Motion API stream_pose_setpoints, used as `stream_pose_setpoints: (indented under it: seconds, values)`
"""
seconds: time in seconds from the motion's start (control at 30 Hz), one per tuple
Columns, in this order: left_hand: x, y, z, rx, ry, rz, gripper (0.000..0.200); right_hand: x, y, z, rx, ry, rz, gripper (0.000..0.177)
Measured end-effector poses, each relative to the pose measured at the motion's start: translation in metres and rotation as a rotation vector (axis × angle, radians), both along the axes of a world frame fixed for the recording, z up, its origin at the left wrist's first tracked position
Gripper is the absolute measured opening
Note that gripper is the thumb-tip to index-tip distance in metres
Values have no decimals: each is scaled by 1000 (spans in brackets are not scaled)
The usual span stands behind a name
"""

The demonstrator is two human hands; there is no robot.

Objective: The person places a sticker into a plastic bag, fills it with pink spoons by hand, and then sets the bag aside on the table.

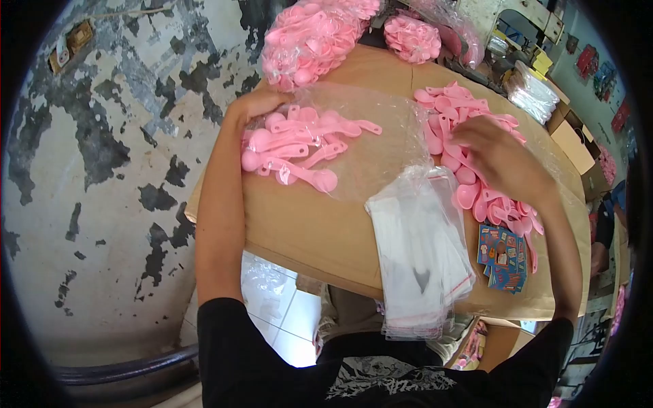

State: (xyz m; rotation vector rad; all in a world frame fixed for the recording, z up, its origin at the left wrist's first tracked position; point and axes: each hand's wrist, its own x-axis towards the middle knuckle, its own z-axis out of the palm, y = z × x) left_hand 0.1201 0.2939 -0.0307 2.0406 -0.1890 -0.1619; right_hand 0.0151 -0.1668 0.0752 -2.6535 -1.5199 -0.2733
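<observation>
My left hand (262, 103) is at the upper left corner of a large clear plastic bag (381, 122), its fingers bent onto the film. Pink plastic spoons (299, 139) lie in a loose heap at the bag's left end, just below that hand. Over on the right, my right hand (500, 156) is above a second pile of pink measuring spoons (469, 194). Motion smears its fingers, and whether they grip a spoon cannot be made out. A stack of clear flat packing sleeves (418, 245) lies at the table's near edge, between my arms.
Small blue printed cards (502, 258) are stacked by the right pile. Filled bags of pink pieces (313, 41) stand at the far edge of the brown-covered table (306, 238). Past its right side are an open cardboard box (571, 139) and wrapped white packs (532, 92). A peeling wall (102, 204) rises left.
</observation>
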Motion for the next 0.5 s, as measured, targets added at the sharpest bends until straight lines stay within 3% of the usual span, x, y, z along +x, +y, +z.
stream_pose_setpoints:
  seconds: [0.1, 0.17, 0.23, 0.37, 0.47, 0.5]
  values:
    - [-3, -3, 5, -30, -12, -1, 72, 25, 60, -33, -127, 171, 21, 50]
    - [-10, -7, 11, -21, -25, 17, 67, 57, 91, -86, 206, -1, 275, 47]
    - [-14, -12, 15, -1, -32, 25, 59, 73, 127, -111, 150, -156, 253, 41]
    - [-9, -4, 18, 82, 126, -11, 45, 79, 143, -106, 94, -159, 203, 29]
    - [-14, -10, 17, 40, 87, 0, 37, 72, 126, -89, -179, -112, 131, 26]
    - [-12, -9, 15, 44, 83, 10, 38, 70, 114, -89, -82, -50, 189, 26]
